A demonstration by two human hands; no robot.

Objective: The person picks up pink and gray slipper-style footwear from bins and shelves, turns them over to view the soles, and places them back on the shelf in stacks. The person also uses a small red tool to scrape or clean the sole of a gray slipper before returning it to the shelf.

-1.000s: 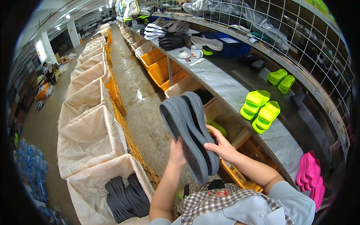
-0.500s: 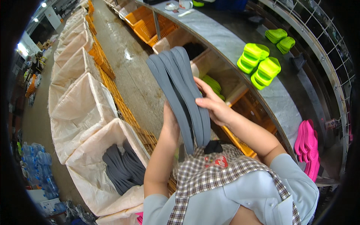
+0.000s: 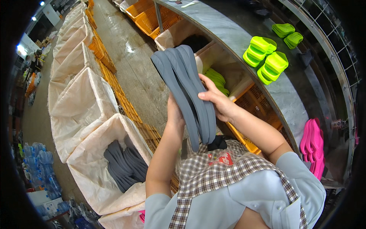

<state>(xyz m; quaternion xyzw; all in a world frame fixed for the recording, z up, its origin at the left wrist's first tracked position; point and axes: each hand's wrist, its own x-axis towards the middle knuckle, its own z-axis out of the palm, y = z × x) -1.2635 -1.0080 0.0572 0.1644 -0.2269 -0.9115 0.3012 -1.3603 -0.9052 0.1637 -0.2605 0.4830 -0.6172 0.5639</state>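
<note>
A stack of several long grey shoe soles (image 3: pixel 185 89) stands on edge in front of my chest, held between both hands. On its left side my left hand (image 3: pixel 174 109) is closed against it, most of its fingers hidden behind the soles. My right hand (image 3: pixel 218 100) grips the right side, the thumb lying along the outer sole. A narrow dark gap runs between the soles. Down to the left, more dark grey soles (image 3: pixel 126 166) lie heaped in a bin lined with pale cloth (image 3: pixel 89 179).
Lined bins (image 3: pixel 82 103) run in a row along the left. At right, a curved bench (image 3: pixel 228 34) bears neon-green slippers (image 3: pixel 272 68) and pink slippers (image 3: pixel 312 141). Orange crates (image 3: pixel 152 23) and a bin with green pieces (image 3: pixel 216 81) sit under it. Water bottles (image 3: pixel 40 164) stand far left.
The view has shifted slightly. The grey soles stay in both hands in nearly the same position, tilted a little differently.
</note>
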